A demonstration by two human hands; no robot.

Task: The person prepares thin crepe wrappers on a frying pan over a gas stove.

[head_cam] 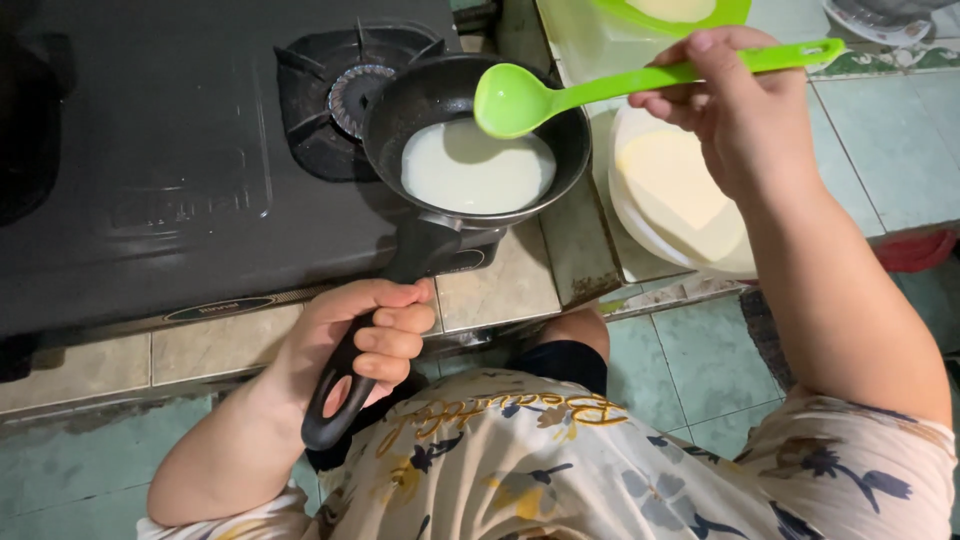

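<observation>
My left hand (372,335) grips the black handle of a small black frying pan (400,110), which is held off the burner, to its right. A round pool of pale white batter (478,168) covers the pan's bottom. My right hand (735,105) holds a bright green plastic ladle (515,100) by its handle; the ladle's bowl hovers over the pan's right side, above the batter. Just under my right hand sits a white bowl of pale yellow batter (672,185).
A black gas stove (170,150) with its burner (345,95) lies to the left on a tiled counter. A green-rimmed dish (735,12) stands at the top edge. Green floor tiles (690,370) and my patterned shirt (560,470) fill the bottom.
</observation>
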